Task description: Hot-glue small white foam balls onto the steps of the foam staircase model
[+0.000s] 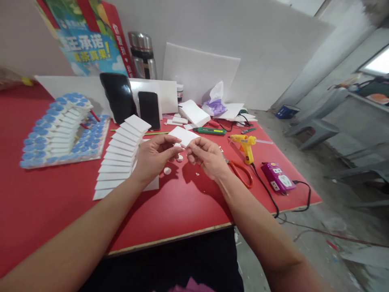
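Thumb and forefinger of my left hand (153,154) pinch a small white round piece (177,144). Close beside it, my right hand (206,156) is closed with its fingertips together; whatever they hold is too small to make out. Below the left fingertips, two more white round pieces (167,170) lie on the red table (188,202). Just behind the hands is a white foam board piece (184,135). A fanned staircase of white board strips (114,168) rests left of my left hand, partly covered by that forearm.
Right of my hands lie red-handled pliers (243,174), a yellow glue gun (246,145) and a purple power socket (278,177). Behind are a green utility knife (211,131), two phones and a steel flask (142,54). A blue-and-white stepped model (57,129) stands far left.
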`<state>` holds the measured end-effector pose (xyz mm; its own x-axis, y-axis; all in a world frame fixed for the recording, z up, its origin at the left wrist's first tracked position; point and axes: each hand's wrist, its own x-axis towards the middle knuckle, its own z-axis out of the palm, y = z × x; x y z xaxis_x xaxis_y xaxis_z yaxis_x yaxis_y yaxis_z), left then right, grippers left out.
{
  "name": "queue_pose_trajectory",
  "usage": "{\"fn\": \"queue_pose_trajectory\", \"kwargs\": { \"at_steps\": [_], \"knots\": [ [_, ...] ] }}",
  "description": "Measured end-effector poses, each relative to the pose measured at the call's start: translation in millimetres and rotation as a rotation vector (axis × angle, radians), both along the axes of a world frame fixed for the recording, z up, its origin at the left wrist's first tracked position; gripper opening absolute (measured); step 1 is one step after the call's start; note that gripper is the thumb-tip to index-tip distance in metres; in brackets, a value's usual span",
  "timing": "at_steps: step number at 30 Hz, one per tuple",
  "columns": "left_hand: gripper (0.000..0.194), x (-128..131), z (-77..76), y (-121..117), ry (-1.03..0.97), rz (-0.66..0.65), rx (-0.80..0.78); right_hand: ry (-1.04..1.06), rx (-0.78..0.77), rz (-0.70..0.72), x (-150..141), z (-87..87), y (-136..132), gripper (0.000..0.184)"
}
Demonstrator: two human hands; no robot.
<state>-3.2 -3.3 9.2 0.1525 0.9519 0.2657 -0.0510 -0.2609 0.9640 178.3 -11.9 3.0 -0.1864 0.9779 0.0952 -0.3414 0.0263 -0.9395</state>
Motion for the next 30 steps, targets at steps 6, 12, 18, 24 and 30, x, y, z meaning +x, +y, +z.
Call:
{"fn": "queue_pose_trajectory", "kwargs": {
  "at_steps": [6, 12, 18, 24, 30],
  "knots": [
    [0.041, 3.0, -0.3, 1.6, -0.17, -0.08, -0.178, -0.318, 0.065, -0.194, 11.2, 9.3, -6.7, 0.023],
    [0.06, 1.1, -1.8, 2.2, -0.236, -0.166, -0.297, -1.379, 0.275, -0.386, 53.4, 30.5, -46.0, 0.016],
    [0.062, -6.2, -0.3, 1.3, -0.339, -0.535, -0.509, -1.443, 0.18, -0.297, 90.0, 34.9, -68.7, 0.019],
    [0.074, -1.8, 3.5, -9.7, -0.239, -0.635, -0.398, -0.592, 0.077, -0.147, 52.4, 36.5, -59.7, 0.018],
    [0.085, -2.7, 2.8, -9.7, -0.154, -0.618, -0.374, -0.439, 0.112, 0.005, 29.5, 34.9, -52.0, 0.02]
  ]
}}
